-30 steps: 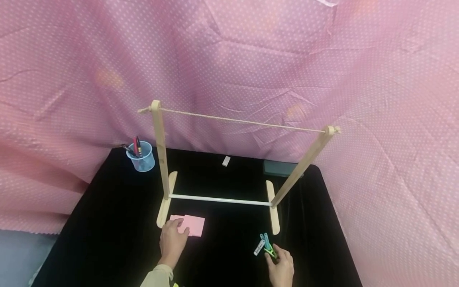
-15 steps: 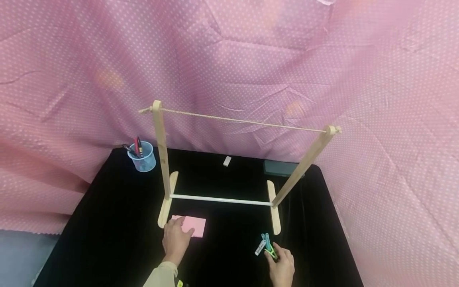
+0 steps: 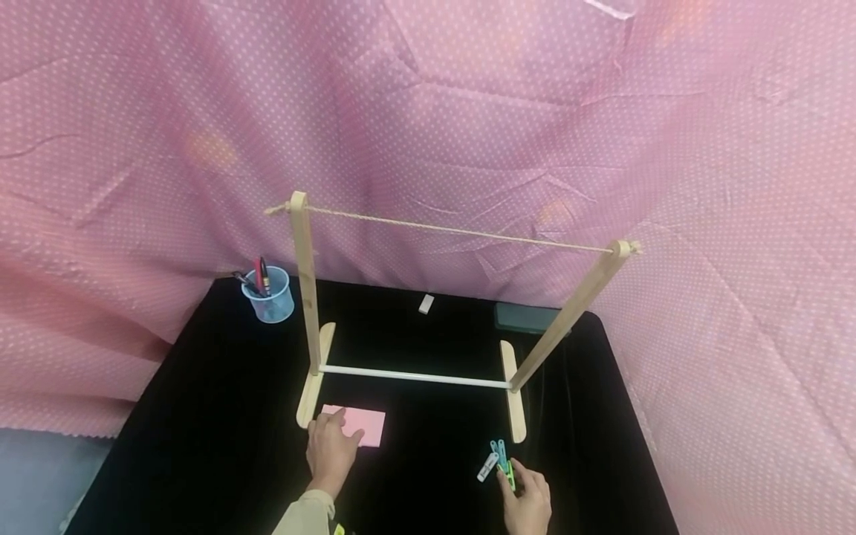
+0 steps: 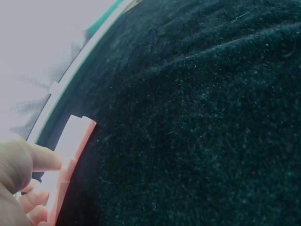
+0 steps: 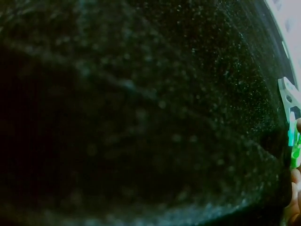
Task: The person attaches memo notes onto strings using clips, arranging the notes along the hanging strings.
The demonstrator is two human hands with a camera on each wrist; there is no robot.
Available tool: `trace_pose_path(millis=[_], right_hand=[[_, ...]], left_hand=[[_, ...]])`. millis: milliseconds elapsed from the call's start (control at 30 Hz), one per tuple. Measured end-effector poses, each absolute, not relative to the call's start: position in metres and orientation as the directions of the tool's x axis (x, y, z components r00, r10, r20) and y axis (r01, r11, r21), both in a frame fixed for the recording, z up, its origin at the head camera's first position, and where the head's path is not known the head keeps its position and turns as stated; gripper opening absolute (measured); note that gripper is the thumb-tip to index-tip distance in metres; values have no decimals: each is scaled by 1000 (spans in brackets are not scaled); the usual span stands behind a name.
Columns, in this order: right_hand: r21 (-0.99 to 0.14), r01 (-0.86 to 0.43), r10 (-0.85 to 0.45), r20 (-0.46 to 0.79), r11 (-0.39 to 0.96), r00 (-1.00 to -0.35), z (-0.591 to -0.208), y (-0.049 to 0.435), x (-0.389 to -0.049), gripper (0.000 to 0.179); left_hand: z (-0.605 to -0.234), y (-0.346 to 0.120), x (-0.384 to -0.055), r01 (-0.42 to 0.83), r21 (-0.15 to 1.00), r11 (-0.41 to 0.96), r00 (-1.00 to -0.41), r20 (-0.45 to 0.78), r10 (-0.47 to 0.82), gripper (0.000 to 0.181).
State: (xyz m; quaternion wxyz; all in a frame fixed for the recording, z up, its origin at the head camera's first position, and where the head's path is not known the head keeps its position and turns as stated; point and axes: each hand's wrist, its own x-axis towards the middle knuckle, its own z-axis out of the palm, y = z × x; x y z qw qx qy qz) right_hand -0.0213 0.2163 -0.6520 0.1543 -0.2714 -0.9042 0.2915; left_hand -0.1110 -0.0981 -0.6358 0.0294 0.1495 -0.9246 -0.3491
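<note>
My left hand (image 3: pixel 331 452) rests on overlapping pink paper pieces (image 3: pixel 371 425), which lie near the frame's left foot. Thumb and index finger stand apart on the paper, and in the left wrist view the fingertips bend against the pink paper (image 4: pixel 73 136). On the right, my right hand (image 3: pixel 527 498) pinches a green clothespin (image 3: pixel 511 475) between thumb and index finger. Touching it in the head view are a blue clothespin (image 3: pixel 501 452) and a white clothespin (image 3: pixel 488 467). Only the fingertips and part of the green clothespin (image 5: pixel 296 153) show at the right wrist view's edge.
A wooden frame (image 3: pixel 305 290) stands mid-table, with a rope (image 3: pixel 455 229) strung across its top and a white rod (image 3: pixel 414 377) below. Behind it are a blue mesh cup (image 3: pixel 273 303) of pens, a small white block (image 3: pixel 426 303) and a dark box (image 3: pixel 524 318). Pink dotted cloth surrounds the black table.
The green clothespin has turned more upright between my right fingers. My left hand stays on the pink paper, and the head view has shifted slightly.
</note>
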Motion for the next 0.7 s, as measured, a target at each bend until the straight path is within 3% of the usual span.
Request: trace_pose_path(millis=[700], right_hand=[[-682, 434, 663, 100, 589, -742, -662, 211, -20, 32]], left_hand=[[-634, -98, -118, -311, 659, 685, -946, -143, -292, 55]])
